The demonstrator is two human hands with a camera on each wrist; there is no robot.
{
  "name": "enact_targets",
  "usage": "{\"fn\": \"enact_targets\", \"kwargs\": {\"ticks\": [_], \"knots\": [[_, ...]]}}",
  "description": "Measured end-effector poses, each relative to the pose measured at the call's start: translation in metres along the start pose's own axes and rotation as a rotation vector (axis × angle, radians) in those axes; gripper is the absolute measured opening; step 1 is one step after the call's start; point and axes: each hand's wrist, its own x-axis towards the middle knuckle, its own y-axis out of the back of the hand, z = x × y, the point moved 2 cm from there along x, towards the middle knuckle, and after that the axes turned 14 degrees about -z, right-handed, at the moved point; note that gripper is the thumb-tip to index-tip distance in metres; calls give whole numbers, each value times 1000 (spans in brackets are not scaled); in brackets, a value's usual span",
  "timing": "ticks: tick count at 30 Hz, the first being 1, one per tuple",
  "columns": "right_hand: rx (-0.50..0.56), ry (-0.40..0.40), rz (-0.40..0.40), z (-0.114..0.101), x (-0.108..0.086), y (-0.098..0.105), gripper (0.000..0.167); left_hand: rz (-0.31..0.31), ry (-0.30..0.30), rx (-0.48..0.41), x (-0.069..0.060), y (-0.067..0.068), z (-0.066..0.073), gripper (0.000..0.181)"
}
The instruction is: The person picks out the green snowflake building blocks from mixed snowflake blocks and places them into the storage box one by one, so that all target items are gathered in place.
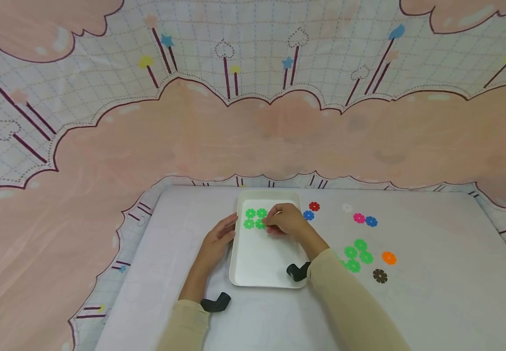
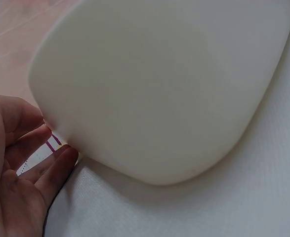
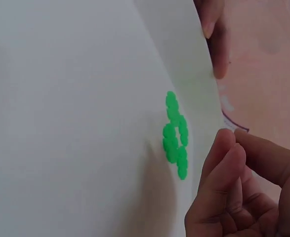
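Observation:
A white rectangular tray point(image 1: 268, 263) lies on the table, with several green notched flower-shaped discs point(image 1: 250, 213) grouped near its far left corner. My left hand point(image 1: 217, 240) touches the tray's left side from outside with its fingertips. In the left wrist view, those fingers point(image 2: 61, 168) meet the tray's outer wall point(image 2: 149, 123). Over the tray, my right hand point(image 1: 287, 219) is beside the nearest right disc of the group. Its thumb and fingertips point(image 3: 233, 155) come together in the right wrist view, with nothing visible between them. The green discs point(image 3: 172, 143) lie flat there, apart from the fingertips.
Right of the tray lie a red disc point(image 1: 314, 206), blue discs point(image 1: 371, 221), a pink disc point(image 1: 359, 218), a white disc point(image 1: 347, 207), an orange disc point(image 1: 389, 258) and a brown disc point(image 1: 380, 276). Several more green discs point(image 1: 360, 244) lie near my right sleeve point(image 1: 349, 297).

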Motion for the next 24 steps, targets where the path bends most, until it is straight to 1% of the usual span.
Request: {"fn": "enact_targets", "kwargs": {"ticks": [6, 10, 12, 17, 20, 24], "knots": [[-119, 66, -61, -11, -16, 9, 15, -1, 8, 4, -1, 0, 0, 45], [-174, 85, -72, -12, -23, 19, 16, 2, 7, -5, 0, 0, 0, 45], [-194, 101, -74, -11, -26, 27, 16, -2, -4, -5, 1, 0, 0, 45], [-303, 137, -57, -8, -39, 48, 20, 7, 0, 4, 1, 1, -1, 44], [-395, 138, -37, -5, -48, 60, 24, 9, 4, 5, 1, 1, -1, 44], [-484, 133, -14, 2, -56, 76, 26, 4, -8, 12, 1, 1, -2, 44]]}}
